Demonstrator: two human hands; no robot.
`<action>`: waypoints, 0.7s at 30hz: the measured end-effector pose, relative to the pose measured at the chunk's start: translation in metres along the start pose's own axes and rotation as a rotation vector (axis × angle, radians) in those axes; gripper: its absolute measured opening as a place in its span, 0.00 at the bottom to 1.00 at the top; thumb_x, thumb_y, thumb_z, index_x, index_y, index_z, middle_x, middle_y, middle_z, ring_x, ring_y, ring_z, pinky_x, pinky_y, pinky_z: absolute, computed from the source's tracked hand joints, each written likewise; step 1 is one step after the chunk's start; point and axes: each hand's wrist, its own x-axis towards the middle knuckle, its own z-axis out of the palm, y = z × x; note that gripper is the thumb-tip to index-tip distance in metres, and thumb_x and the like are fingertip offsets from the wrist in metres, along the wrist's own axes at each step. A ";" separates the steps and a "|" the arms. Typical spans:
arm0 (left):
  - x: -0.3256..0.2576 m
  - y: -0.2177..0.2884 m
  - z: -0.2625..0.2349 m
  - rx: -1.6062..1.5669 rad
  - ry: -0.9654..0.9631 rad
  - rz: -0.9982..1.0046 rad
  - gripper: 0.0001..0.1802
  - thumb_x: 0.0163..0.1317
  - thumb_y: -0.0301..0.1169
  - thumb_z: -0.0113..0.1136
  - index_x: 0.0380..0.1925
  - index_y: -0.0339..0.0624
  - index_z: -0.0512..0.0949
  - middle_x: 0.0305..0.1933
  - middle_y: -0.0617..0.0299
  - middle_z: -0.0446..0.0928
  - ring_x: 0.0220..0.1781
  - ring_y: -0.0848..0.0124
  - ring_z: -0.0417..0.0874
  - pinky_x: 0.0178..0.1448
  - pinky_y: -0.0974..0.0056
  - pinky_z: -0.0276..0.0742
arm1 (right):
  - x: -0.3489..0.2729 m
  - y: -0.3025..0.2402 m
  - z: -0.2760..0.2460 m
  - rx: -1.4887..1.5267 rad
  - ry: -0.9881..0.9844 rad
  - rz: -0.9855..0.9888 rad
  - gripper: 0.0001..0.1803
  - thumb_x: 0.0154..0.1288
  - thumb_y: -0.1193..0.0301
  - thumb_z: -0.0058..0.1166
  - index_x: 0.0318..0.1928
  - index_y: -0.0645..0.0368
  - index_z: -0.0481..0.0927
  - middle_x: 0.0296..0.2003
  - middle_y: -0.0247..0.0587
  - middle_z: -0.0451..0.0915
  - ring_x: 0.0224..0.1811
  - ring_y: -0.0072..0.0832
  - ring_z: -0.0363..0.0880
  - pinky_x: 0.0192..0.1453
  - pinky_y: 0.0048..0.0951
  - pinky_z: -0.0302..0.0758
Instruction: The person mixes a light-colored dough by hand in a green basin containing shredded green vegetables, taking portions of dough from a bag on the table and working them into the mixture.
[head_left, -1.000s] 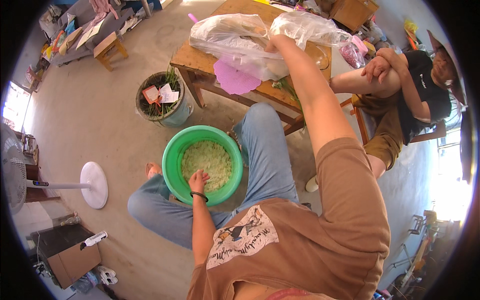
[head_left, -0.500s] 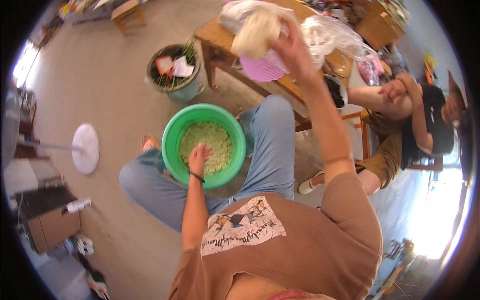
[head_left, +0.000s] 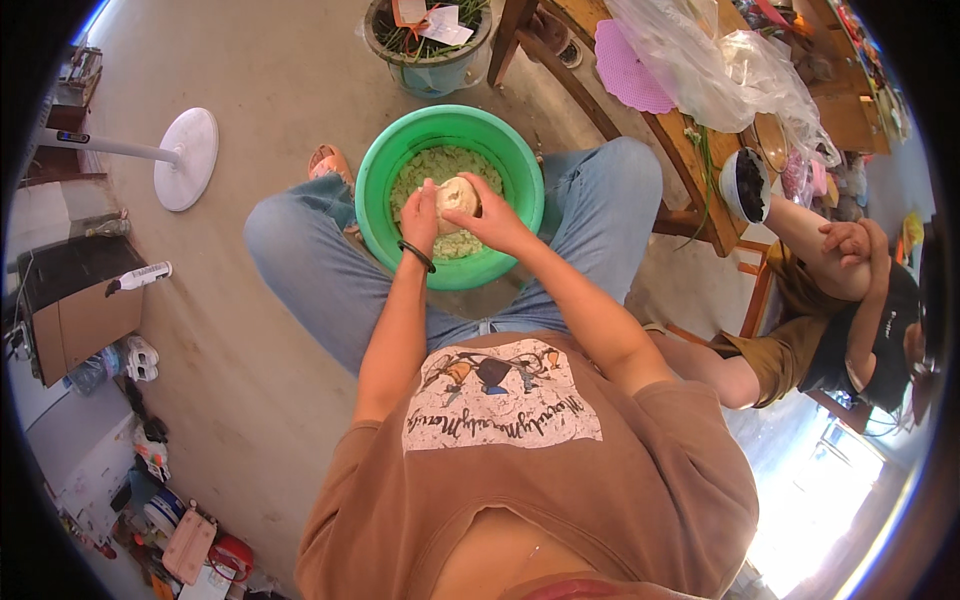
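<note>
A round green plastic basin [head_left: 531,180] stands between my knees with finely chopped pale green vegetable [head_left: 437,164] in it. Over the middle of the basin, my left hand [head_left: 421,215] and my right hand [head_left: 497,222] close from both sides around a cream-coloured rounded lump [head_left: 459,196]. It shows a small dimple on top; whether it is cloth or dough, I cannot make out. My fingers hide its sides and underside. A dark band circles my left wrist.
Beyond the basin stands a bucket [head_left: 430,74] with green stalks and paper scraps. A wooden table [head_left: 701,170] at the right bears plastic bags [head_left: 700,75], a purple mat [head_left: 634,68] and a bowl [head_left: 728,187] of dark pieces. A person [head_left: 868,320] sits beside it. A white fan base [head_left: 187,158] stands left.
My right hand has come down from above the table to the basin, bringing the pale lump. My left hand now grips it too, and the view has tilted nearer my body.
</note>
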 end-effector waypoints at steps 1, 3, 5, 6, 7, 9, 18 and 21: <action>0.003 -0.002 0.000 -0.030 0.040 -0.028 0.19 0.64 0.42 0.50 0.31 0.34 0.77 0.28 0.64 0.76 0.31 0.79 0.72 0.36 0.72 0.69 | 0.002 0.001 0.004 -0.001 -0.003 0.005 0.32 0.51 0.58 0.62 0.51 0.64 0.65 0.46 0.50 0.73 0.48 0.35 0.74 0.50 0.32 0.70; 0.002 -0.006 0.002 -0.047 0.120 -0.010 0.19 0.63 0.41 0.51 0.27 0.33 0.76 0.23 0.65 0.73 0.27 0.79 0.70 0.32 0.70 0.68 | 0.005 0.005 0.010 -0.098 0.031 0.000 0.30 0.52 0.59 0.61 0.50 0.63 0.66 0.44 0.50 0.75 0.45 0.36 0.76 0.46 0.33 0.72; 0.000 -0.006 0.003 0.117 0.086 0.127 0.20 0.63 0.41 0.52 0.24 0.32 0.76 0.18 0.67 0.70 0.23 0.79 0.66 0.27 0.68 0.65 | 0.003 0.010 0.021 -0.095 0.112 0.045 0.25 0.54 0.61 0.59 0.47 0.63 0.67 0.38 0.46 0.76 0.40 0.30 0.75 0.44 0.30 0.72; 0.000 -0.009 0.003 0.120 0.086 0.123 0.20 0.63 0.41 0.52 0.24 0.32 0.76 0.18 0.67 0.70 0.23 0.79 0.66 0.27 0.68 0.65 | 0.001 0.014 0.026 -0.093 0.197 0.081 0.20 0.57 0.63 0.57 0.44 0.63 0.69 0.33 0.42 0.76 0.36 0.25 0.75 0.41 0.28 0.72; 0.000 -0.012 0.003 0.183 0.114 0.200 0.20 0.63 0.40 0.52 0.24 0.32 0.76 0.17 0.67 0.69 0.22 0.79 0.65 0.26 0.68 0.64 | 0.000 0.019 0.028 -0.090 0.197 0.086 0.20 0.57 0.63 0.57 0.44 0.63 0.69 0.33 0.42 0.76 0.36 0.25 0.75 0.41 0.28 0.72; 0.000 -0.017 0.003 0.247 0.138 0.274 0.20 0.63 0.40 0.52 0.23 0.32 0.75 0.16 0.68 0.68 0.21 0.79 0.63 0.24 0.67 0.62 | -0.001 0.028 0.030 -0.027 0.270 0.068 0.17 0.58 0.64 0.55 0.40 0.63 0.70 0.29 0.38 0.76 0.30 0.22 0.74 0.36 0.25 0.72; -0.003 -0.015 0.004 0.072 0.110 0.128 0.19 0.64 0.38 0.51 0.24 0.32 0.76 0.22 0.67 0.72 0.25 0.81 0.68 0.29 0.72 0.66 | 0.000 0.028 0.014 0.730 0.147 0.517 0.18 0.60 0.58 0.51 0.43 0.57 0.72 0.28 0.32 0.76 0.25 0.19 0.76 0.15 0.20 0.70; 0.000 -0.013 -0.002 -0.197 0.045 -0.088 0.17 0.64 0.38 0.50 0.27 0.33 0.76 0.25 0.65 0.74 0.26 0.78 0.72 0.31 0.71 0.69 | -0.001 0.020 0.011 0.717 0.185 0.563 0.18 0.62 0.58 0.50 0.47 0.55 0.70 0.32 0.32 0.76 0.28 0.20 0.77 0.19 0.21 0.73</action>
